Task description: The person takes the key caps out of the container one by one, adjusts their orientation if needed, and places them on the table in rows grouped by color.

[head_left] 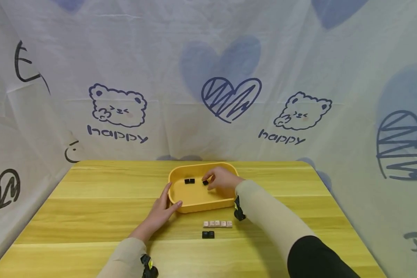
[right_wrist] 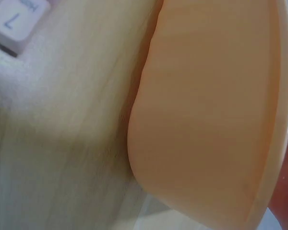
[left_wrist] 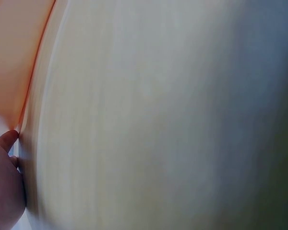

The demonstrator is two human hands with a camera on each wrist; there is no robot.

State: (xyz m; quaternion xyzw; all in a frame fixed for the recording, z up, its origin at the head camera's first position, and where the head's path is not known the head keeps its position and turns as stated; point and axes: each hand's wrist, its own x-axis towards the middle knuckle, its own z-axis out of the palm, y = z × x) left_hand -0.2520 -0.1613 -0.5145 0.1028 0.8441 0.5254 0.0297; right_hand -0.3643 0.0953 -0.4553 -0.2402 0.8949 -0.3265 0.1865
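Observation:
A yellow plastic tray [head_left: 203, 205] stands on the wooden table. My left hand [head_left: 158, 213] holds its front left corner, thumb along the front wall and fingers on the left side. Inside the tray, my right hand [head_left: 223, 180] pinches a black keycap [head_left: 205, 182] between finger and thumb, low over the tray floor. To its left, two black keycaps [head_left: 189, 181] sit side by side in the tray. The right wrist view shows the tray's outer wall [right_wrist: 206, 110], which hides the fingers.
A row of several beige keycaps [head_left: 217, 224] lies in front of the tray, with two black keycaps [head_left: 208, 234] nearer me. One beige keycap [right_wrist: 18, 20] shows a 7 in the right wrist view. A printed white cloth [head_left: 173, 123] hangs behind the table [head_left: 100, 216].

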